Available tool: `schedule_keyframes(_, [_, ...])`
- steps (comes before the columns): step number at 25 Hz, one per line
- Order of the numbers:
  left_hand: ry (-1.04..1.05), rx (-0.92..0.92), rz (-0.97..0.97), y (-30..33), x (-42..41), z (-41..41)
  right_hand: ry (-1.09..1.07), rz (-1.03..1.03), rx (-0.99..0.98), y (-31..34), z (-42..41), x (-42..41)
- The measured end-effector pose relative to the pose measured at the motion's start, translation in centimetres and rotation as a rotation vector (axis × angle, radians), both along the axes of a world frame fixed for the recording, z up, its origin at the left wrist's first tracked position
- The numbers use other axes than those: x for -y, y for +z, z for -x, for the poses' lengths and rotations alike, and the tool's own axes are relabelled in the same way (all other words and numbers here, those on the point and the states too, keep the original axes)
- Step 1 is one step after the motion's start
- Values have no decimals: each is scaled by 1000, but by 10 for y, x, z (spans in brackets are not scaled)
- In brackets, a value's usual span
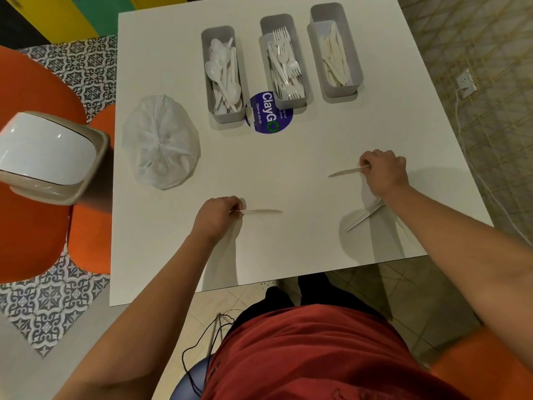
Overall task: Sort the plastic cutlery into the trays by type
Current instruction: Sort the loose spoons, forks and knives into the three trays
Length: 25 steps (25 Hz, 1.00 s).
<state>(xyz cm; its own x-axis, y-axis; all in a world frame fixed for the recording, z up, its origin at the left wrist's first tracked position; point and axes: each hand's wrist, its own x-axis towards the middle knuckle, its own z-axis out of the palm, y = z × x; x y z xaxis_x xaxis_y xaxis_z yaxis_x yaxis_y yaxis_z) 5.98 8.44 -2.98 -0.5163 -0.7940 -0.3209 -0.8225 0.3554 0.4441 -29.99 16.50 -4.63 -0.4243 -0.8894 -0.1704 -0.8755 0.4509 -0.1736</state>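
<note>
Three grey trays stand at the far side of the white table: a spoon tray on the left, a fork tray in the middle, a knife tray on the right. My left hand grips a plastic knife by its handle, blade pointing right, low over the table. In my right hand is a second plastic knife, blade pointing left. Two more knives lie crossed on the table under my right forearm.
A knotted clear plastic bag lies left of the trays. A round blue sticker sits between the spoon and fork trays. A swing-lid bin and orange seats stand off the table's left edge.
</note>
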Motion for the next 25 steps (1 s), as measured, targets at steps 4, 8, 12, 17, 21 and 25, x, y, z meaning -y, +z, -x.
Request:
schedule_keyframes(4, [53, -74, -109, 12, 12, 24, 46, -19, -12, 4, 0, 4])
schedule_keyframes(8, [92, -206, -160, 27, 23, 64, 45, 106, 119, 19, -3, 19])
schedule_keyframes(12, [282, -315, -335, 43, 44, 112, -99, 270, 409, 42, 6, 41])
schedule_keyframes(17, [470, -623, -565, 60, 65, 164, -334, 310, 513, 62, 21, 78])
schedule_keyframes(21, [543, -704, -621, 73, 86, 207, -438, 258, 719, 72, 43, 98])
schedule_keyframes(25, [579, -711, -608, 79, 105, 247, -358, 219, 584, 67, 57, 122])
